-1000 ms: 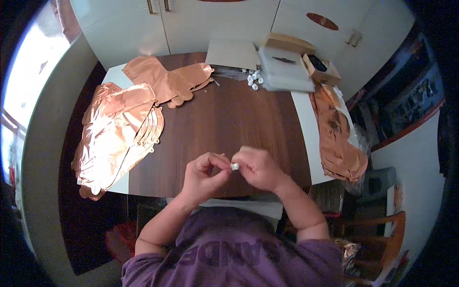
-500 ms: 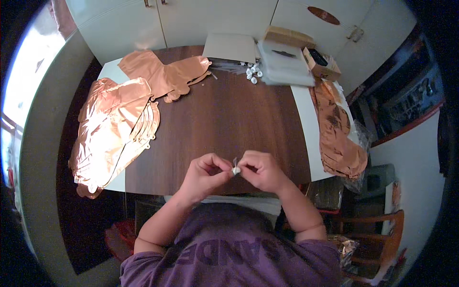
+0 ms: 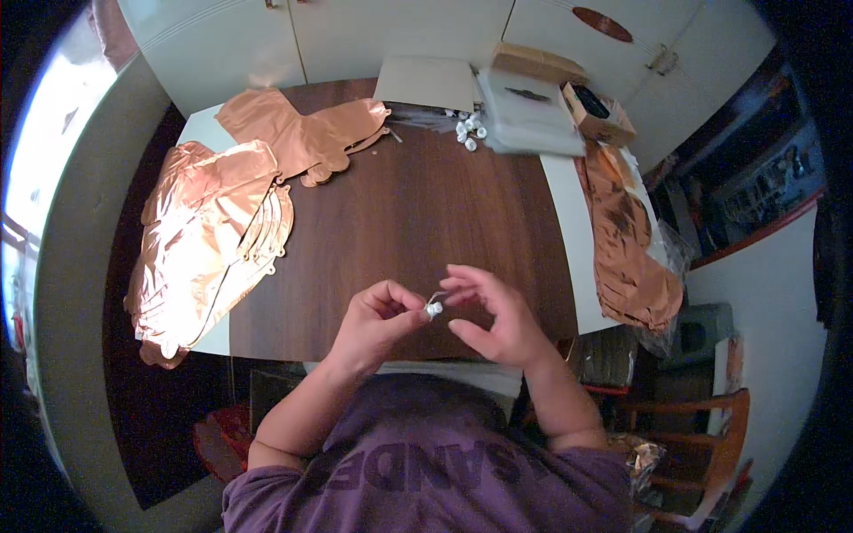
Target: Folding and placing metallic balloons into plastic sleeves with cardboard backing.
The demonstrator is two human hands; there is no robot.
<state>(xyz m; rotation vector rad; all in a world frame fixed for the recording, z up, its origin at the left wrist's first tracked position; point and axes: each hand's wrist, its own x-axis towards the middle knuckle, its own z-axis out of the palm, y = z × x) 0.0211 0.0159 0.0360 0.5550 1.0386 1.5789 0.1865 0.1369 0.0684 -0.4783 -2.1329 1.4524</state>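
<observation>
Between the thumb and fingers of my left hand [image 3: 380,324] is a small white roll [image 3: 434,309], which looks like ribbon. A thin loose strand rises from its top toward my right fingers. My right hand [image 3: 489,313] is just beside it, thumb and fingers spread apart. Whether its fingertips touch the strand is hard to see. Both hands are over the near edge of the dark wooden tabletop [image 3: 400,222].
Copper-coloured foil balloons [image 3: 213,213] lie flat in a pile on the left, with more foil [image 3: 622,244] at the right edge. Several white rolls [image 3: 471,133], a clear plastic packet [image 3: 529,115], a grey sheet [image 3: 425,83] and a small open box [image 3: 597,115] are at the back.
My right hand has let go of the white roll and opened, its fingers spreading apart. My left hand still pinches the roll, which now shows more.
</observation>
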